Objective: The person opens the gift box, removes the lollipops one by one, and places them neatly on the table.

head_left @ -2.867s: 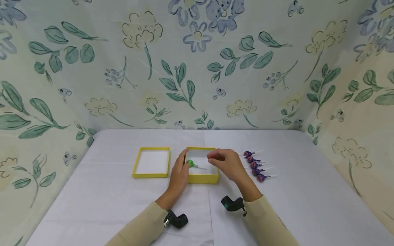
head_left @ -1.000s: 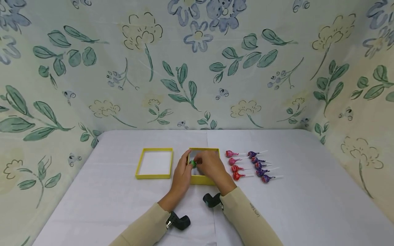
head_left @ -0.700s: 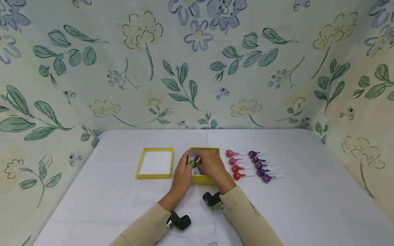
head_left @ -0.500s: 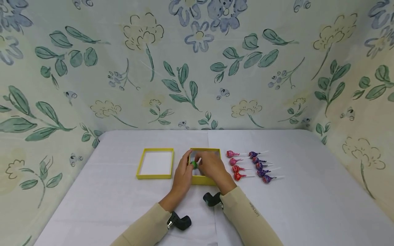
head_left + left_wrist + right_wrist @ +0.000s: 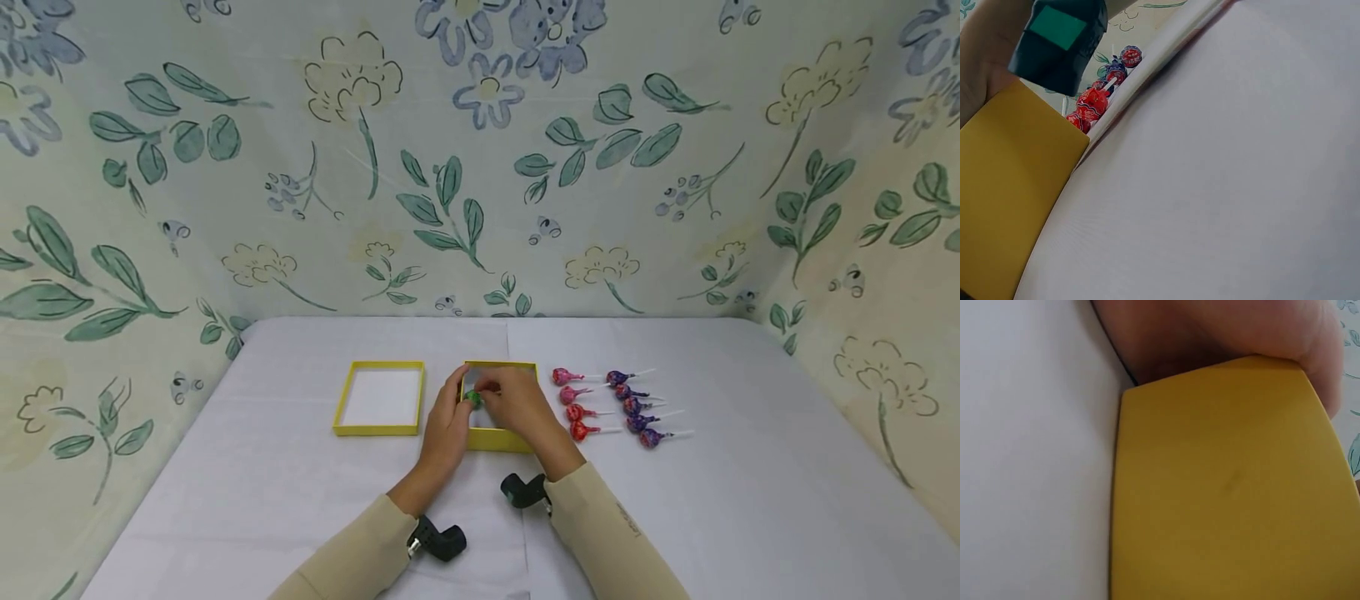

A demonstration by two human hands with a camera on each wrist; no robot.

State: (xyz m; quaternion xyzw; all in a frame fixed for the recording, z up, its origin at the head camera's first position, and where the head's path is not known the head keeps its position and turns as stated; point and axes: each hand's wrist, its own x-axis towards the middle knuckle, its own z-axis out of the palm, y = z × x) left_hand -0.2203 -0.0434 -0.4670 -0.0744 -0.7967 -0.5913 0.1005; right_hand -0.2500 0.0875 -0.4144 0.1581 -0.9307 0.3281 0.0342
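Note:
A yellow box (image 5: 501,441) with a white inside stands open-topped at the middle of the table. My left hand (image 5: 446,429) holds its left wall, thumb by the rim and fingers along the outside. In the right wrist view that hand (image 5: 1229,331) lies around the box's corner. My right hand (image 5: 517,404) reaches into the box with bent fingers and pinches a green lollipop (image 5: 472,400) by its stick. The lollipop's round head shows beside my left thumb; its stick is mostly hidden by my right fingers. The box's inside is partly covered by my right hand.
Left of the box lies a shallow yellow-rimmed lid (image 5: 378,398), white side up. To the right are a column of pink and red lollipops (image 5: 576,412) and a column of purple lollipops (image 5: 633,406). A flowered cloth (image 5: 480,208) hangs behind the white table.
My right hand has moved left and down from the box's right rim to the green lollipop, uncovering the pink and red ones. Its stick tilted up, then went out of sight. My left hand stays.

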